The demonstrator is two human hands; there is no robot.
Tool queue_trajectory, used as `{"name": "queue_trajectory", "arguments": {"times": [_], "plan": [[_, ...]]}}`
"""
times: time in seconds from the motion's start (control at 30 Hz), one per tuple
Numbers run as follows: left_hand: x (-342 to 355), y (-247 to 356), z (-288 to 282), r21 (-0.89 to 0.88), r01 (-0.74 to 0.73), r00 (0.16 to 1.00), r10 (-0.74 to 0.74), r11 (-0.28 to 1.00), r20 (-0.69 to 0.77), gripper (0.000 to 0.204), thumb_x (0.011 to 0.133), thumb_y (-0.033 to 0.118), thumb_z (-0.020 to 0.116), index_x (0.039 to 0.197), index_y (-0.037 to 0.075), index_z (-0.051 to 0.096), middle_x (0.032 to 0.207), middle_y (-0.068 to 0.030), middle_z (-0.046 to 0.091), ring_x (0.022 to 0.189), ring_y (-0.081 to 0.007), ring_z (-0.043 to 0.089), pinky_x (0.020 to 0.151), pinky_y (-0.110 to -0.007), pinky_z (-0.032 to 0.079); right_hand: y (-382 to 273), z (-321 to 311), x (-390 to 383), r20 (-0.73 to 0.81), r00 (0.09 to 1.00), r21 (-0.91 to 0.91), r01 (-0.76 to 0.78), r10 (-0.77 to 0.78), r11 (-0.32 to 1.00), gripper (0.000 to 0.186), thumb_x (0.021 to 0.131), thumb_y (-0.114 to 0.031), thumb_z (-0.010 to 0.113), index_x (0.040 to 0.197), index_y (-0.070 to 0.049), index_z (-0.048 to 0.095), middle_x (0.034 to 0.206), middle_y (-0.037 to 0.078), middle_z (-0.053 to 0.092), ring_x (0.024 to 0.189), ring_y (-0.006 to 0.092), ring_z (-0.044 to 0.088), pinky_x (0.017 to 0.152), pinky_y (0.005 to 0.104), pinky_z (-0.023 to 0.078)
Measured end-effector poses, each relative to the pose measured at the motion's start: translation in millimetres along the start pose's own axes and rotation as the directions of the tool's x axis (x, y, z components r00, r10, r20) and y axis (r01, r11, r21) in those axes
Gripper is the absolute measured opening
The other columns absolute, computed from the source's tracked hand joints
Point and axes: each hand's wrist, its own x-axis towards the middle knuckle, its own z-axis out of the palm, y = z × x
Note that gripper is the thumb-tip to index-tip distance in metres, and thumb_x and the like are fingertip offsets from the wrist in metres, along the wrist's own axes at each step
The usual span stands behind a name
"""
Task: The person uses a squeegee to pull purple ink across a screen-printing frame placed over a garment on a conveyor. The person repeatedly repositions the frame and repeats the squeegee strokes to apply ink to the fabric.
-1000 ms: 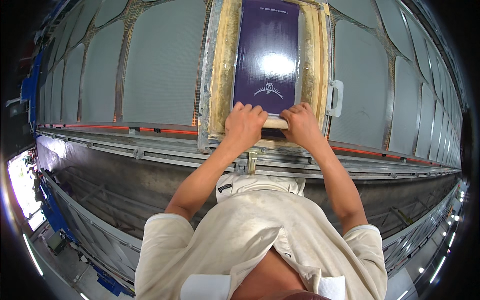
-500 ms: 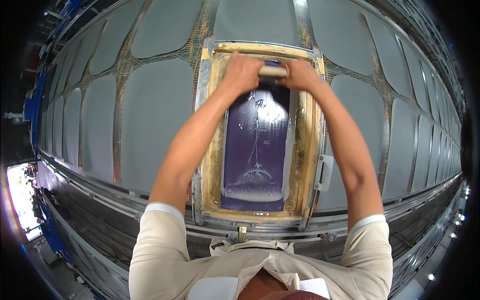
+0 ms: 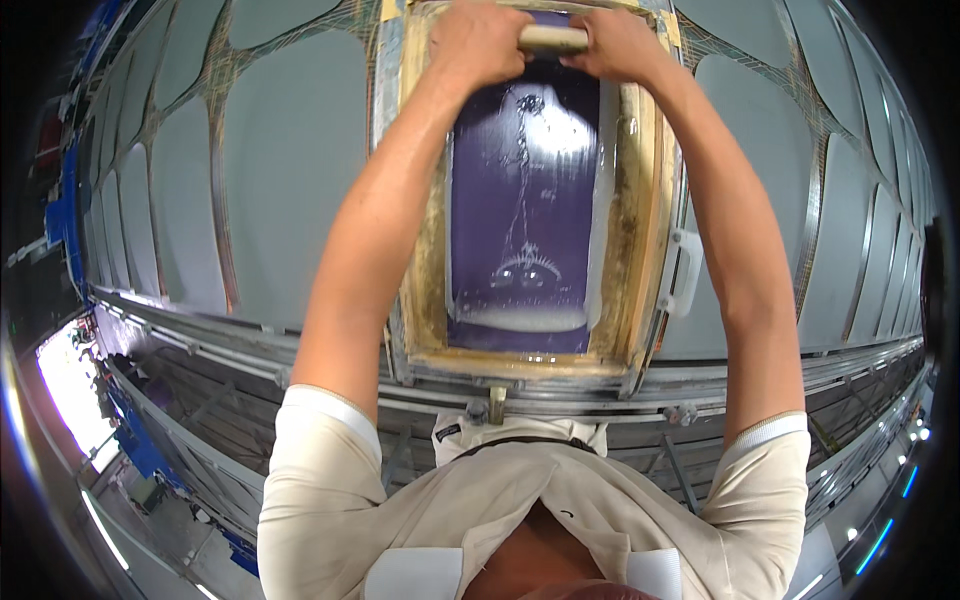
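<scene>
A squeegee point(image 3: 553, 39) with a pale, rounded handle lies crosswise at the far end of a printing screen. My left hand point(image 3: 480, 42) is closed around its left part, and my right hand point(image 3: 622, 45) grips the right part. Between them only a short stretch of handle shows; the blade is hidden. The screen's frame point(image 3: 500, 362) is yellowish and stained, with a bare metal outer edge. Inside it, the purple mesh point(image 3: 485, 215) looks wet and glossy and bears a thin line design. Whitish paste point(image 3: 525, 319) forms a band across its near end.
Rows of grey flat panels point(image 3: 290, 180) cover the long table on both sides of the screen. A white handle-like bracket point(image 3: 686, 272) is fixed at the frame's right side. Metal rails point(image 3: 440, 400) run along the table's near edge, close to my body.
The whole view has shifted, so the screen and my hands sit higher in the picture. Both hands stay on the squeegee at the screen's far end.
</scene>
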Motion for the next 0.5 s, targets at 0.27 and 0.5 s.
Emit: {"name": "queue_trajectory", "arguments": {"times": [0.27,0.5], "plan": [[-219,98,1,-0.074,-0.060,0.998,0.060,0.995,-0.009,0.022,0.070,0.016,0.079,0.091,0.012,0.073,0.085,-0.0060,0.071,0.079,-0.0275,0.069,0.075,-0.043,0.052,-123,44,-203,0.094,0.995,0.097,-0.054,0.045,0.994,0.024,0.072,-0.021,0.083,0.092,-0.011,0.074,0.075,0.014,0.071,0.073,0.0333,0.071,0.072,0.0459,0.058],[-336,151,10,-0.101,-0.015,1.000,0.015,0.995,-0.001,0.033,0.068,0.015,0.081,0.100,0.012,0.072,0.096,-0.0020,0.067,0.091,-0.0228,0.063,0.082,-0.038,0.045,-171,29,-296,0.231,0.965,0.421,-0.215,0.125,0.881,0.048,0.082,-0.046,0.080,0.106,-0.005,0.075,0.101,0.020,0.072,0.098,0.0369,0.068,0.091,0.0445,0.053]]}}
